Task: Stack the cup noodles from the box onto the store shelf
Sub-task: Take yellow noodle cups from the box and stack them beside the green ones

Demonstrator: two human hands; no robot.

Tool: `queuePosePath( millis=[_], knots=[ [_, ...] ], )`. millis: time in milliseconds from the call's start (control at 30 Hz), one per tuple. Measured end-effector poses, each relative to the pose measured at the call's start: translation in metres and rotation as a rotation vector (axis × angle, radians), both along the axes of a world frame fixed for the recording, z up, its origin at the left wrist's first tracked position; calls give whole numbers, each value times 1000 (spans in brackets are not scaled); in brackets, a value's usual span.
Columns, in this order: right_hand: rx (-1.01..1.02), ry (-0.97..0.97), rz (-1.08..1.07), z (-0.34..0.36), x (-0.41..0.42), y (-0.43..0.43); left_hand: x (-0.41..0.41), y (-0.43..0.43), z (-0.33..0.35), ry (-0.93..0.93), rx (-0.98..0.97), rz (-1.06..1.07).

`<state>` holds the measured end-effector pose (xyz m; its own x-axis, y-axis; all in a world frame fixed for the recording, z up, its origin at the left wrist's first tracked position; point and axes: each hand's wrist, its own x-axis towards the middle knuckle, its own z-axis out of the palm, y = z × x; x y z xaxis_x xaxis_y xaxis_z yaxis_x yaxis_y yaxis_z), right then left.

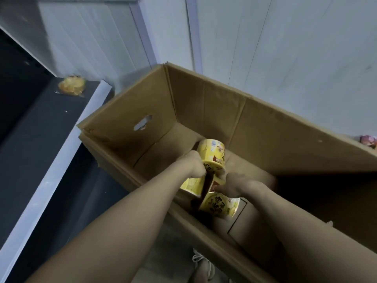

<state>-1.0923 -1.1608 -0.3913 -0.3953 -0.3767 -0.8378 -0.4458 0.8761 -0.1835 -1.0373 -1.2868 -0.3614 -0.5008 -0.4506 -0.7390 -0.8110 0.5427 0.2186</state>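
Brown cardboard box (204, 111) stands open against a pale panelled wall (285, 48), with a torn hand-hole in its left side. Three yellow cup noodles lie at the bottom of it, close together. The upper cup (213, 151) lies on its side with its lid end towards the camera. The left hand (191, 164) is curled round the left side of this cup at the rim, so the cup sits just beyond and to the right of the knuckles. Under that wrist lies a second cup (192, 183), partly hidden. The third cup (221, 205) lies nearest, lid up, just below the right hand (234, 183). That hand reaches in between the cups, thumb and fingers bent towards them. The picture is blurred there, and I cannot tell whether it is clasped on one. Left of the box runs a dark shelf (40, 139) with a white front edge, holding a yellow packet (71, 86).
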Motion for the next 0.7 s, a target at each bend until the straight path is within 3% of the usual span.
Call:
queuePosePath(
  millis=[333,533,700],
  knots=[
    [77,-78,-440,-88,6,-16,-39,-23,-50,-178,34,-173],
    [129,-123,-507,-102,2,-10,-38,-20,-71,-436,-53,-651],
    [164,-188,-470,-111,-1,-7,-32,-14,-91,-532,-235,-800]
  ],
)
